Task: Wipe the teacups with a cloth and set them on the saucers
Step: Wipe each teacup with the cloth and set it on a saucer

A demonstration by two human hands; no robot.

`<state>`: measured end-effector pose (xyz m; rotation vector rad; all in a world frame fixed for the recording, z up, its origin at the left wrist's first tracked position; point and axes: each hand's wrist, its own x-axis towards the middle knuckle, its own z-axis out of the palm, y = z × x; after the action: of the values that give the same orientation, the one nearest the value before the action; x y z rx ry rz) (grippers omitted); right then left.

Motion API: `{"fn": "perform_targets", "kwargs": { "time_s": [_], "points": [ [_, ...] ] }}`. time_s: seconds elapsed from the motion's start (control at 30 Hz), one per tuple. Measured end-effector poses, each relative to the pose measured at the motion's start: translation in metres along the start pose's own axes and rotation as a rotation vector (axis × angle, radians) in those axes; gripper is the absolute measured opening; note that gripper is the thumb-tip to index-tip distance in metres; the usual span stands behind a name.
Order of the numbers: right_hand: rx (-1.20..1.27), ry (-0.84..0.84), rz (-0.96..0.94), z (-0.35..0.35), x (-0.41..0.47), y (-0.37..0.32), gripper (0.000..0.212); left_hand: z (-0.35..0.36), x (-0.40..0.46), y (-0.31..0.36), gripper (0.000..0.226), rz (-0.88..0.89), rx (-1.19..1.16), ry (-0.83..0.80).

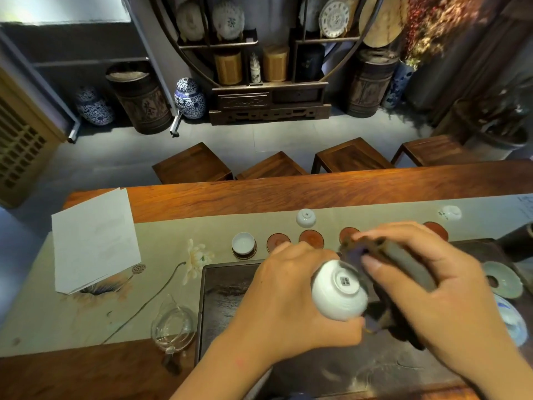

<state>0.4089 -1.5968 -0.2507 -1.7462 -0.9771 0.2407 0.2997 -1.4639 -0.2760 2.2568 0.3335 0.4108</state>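
My left hand [284,295] grips a white teacup [337,293] tipped so its marked base faces me. My right hand [427,284] holds a dark cloth [375,301] pressed against the cup's far side. Both hover over the dark tea tray [225,290]. One white teacup [243,243] stands upright on a saucer at the left end of a row. Beside it lie bare reddish saucers [278,241], [311,237], with two more partly hidden behind my right hand. An upturned teacup [305,217] sits behind the row, another [450,212] far right.
A glass pitcher [173,327] stands left of the tray. White paper sheets [93,241] lie on the beige runner. A green dish [503,280] and a blue-white bowl [513,319] sit at the right. Wooden stools [277,166] line the table's far side.
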Motion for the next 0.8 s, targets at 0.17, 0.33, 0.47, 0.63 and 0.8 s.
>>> {"fn": "perform_targets", "kwargs": {
  "time_s": [0.17,0.33,0.47,0.63,0.8],
  "points": [
    [-0.199,-0.134,-0.181,0.018,-0.005,-0.009,0.014,-0.003,0.001,0.0,0.037,0.047,-0.009,0.034],
    [-0.096,-0.215,-0.191,0.005,-0.01,-0.005,0.008,0.001,-0.008,0.007,0.031,0.05,-0.046,-0.006],
    [0.015,-0.172,-0.145,-0.011,-0.01,0.003,0.004,-0.002,-0.008,0.009,0.045,0.002,-0.12,-0.065],
    [-0.051,0.008,-0.113,-0.01,-0.005,0.007,0.011,-0.004,0.0,0.011,0.046,0.057,-0.018,-0.079],
    [-0.038,-0.098,-0.123,0.003,-0.006,0.005,0.009,-0.001,0.003,0.01,0.039,0.093,-0.019,-0.031]
  ]
}}
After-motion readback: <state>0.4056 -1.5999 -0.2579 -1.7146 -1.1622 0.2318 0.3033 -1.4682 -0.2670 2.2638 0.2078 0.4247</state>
